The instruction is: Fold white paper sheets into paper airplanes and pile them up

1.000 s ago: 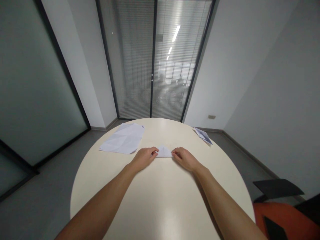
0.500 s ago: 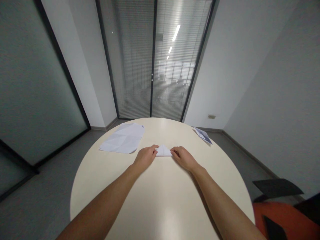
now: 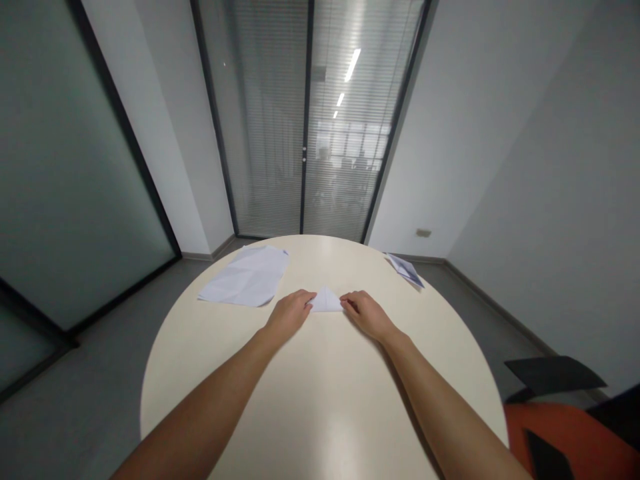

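Note:
A small white folded paper (image 3: 326,301), triangular with its point away from me, lies on the round cream table (image 3: 320,400). My left hand (image 3: 290,313) is curled at its left corner, fingertips pinching the paper's edge. My right hand (image 3: 367,315) is curled at the right corner, fingertips on that edge too. Both forearms stretch across the table toward it.
A creased white sheet (image 3: 247,277) lies at the table's far left. Another folded paper (image 3: 406,270) sits at the far right rim. An orange chair (image 3: 570,440) with a dark armrest stands at the right. Glass doors with blinds (image 3: 305,120) are behind the table.
Both hands have closed in a little on the paper, and its top now stands as a sharper point. The arms have barely shifted.

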`<state>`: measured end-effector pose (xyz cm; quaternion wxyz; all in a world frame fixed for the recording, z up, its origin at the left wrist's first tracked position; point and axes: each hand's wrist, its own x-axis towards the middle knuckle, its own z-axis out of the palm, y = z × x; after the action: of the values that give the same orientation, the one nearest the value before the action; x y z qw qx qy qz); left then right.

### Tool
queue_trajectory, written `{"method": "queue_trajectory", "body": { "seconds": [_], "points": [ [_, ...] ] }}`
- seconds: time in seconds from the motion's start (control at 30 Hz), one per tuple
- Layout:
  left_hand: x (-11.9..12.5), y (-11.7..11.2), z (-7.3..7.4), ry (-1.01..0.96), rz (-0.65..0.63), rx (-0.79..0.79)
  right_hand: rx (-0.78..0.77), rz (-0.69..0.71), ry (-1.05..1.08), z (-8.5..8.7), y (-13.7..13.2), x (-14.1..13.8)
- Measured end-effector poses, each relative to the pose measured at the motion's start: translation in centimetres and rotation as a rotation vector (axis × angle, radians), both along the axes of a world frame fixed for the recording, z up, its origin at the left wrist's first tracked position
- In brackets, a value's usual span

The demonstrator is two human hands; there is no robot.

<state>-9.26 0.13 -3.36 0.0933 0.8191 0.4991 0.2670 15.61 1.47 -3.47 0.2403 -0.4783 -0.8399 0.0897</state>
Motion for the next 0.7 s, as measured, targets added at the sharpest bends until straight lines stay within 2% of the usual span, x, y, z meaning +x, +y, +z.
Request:
{"method": "queue_trajectory", "body": {
  "seconds": [0.2,0.47,0.6,0.7],
  "points": [
    [0.0,0.1,-0.2,0.016,-0.019,0.022,0.03,0.028,0.02,-0.3,0.0,0.2],
    [0.1,-0.3,0.1,0.131,-0.058,0.024,0.089,0.038,0.016,-0.4,-0.1,0.1],
    [0.1,-0.5,0.2,0.155,-0.117,0.022,0.166,0.154,-0.016,-0.2,-0.3,-0.4],
    [0.1,-0.7,0.3,0.155,-0.169,0.029,0.158,0.269,-0.033,-0.2,-0.6,-1.0]
  ]
}}
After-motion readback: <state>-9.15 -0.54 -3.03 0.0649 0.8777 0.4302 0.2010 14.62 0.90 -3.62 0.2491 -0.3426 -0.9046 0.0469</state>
